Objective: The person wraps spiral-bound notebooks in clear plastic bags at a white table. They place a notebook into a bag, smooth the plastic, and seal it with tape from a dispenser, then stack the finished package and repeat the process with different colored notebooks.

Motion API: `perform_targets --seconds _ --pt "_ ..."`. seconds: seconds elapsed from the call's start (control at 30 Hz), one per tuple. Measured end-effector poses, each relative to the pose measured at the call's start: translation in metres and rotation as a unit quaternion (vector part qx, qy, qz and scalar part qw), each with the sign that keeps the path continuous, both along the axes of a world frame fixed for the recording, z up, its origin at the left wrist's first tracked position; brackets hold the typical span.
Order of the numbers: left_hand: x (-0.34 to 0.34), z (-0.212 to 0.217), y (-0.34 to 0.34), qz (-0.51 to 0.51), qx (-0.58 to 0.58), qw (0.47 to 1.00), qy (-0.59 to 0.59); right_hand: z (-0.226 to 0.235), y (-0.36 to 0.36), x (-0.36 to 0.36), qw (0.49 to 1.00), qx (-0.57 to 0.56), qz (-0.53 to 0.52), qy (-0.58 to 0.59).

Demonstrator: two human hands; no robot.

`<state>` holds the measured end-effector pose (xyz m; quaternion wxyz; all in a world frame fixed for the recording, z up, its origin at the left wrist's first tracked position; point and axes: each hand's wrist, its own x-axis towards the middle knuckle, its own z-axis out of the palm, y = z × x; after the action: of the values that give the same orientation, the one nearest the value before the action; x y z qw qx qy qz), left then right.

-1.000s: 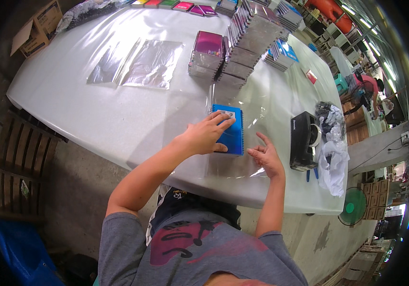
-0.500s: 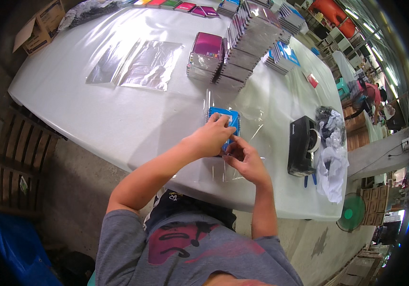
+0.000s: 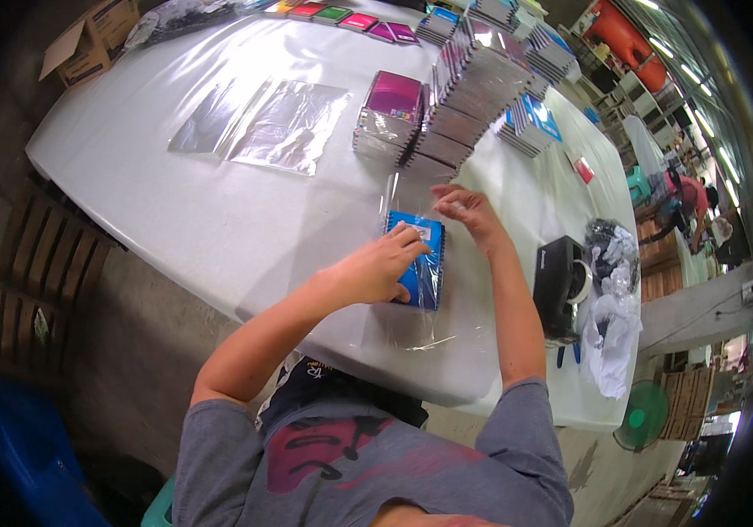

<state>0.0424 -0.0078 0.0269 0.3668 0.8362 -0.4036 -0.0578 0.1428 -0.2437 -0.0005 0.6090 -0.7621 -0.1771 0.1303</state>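
Head view, centre frame: left hand (image 3: 376, 268) presses flat, grip released, on the blue book (image 3: 418, 259) inside its clear sleeve (image 3: 420, 321) on the tabletop (image 3: 174, 211). Right hand (image 3: 473, 211) pinches the sleeve's flap; a tug could crease or tear it.

The left hand (image 3: 385, 268) covers part of the blue packet (image 3: 420, 259), the tabletop's (image 3: 174, 211) far end runs past the upper edge, and the distant shelves (image 3: 648, 97) are too blurred to tell.
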Motion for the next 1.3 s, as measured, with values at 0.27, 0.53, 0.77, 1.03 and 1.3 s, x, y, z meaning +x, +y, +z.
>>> perform_targets --seconds 0.27,0.53,0.77,1.03,1.3 --pt "-0.001 -0.004 -0.003 -0.007 -0.009 1.000 -0.009 0.072 0.007 -0.025 0.981 -0.042 0.034 -0.186" --pt "-0.010 0.002 0.005 0.067 0.051 0.996 0.038 0.055 0.036 -0.059 0.954 -0.222 0.182 -0.090" --pt "-0.015 -0.008 0.011 0.177 0.133 0.968 0.115 0.037 0.022 -0.052 0.961 -0.146 0.173 -0.161" --pt "-0.003 -0.016 0.000 0.121 0.133 0.974 0.137 0.024 0.019 -0.051 0.987 -0.032 0.135 -0.081" --pt "-0.006 -0.022 -0.006 0.129 0.149 0.972 0.127 0.026 0.029 -0.055 0.981 -0.067 0.142 -0.116"
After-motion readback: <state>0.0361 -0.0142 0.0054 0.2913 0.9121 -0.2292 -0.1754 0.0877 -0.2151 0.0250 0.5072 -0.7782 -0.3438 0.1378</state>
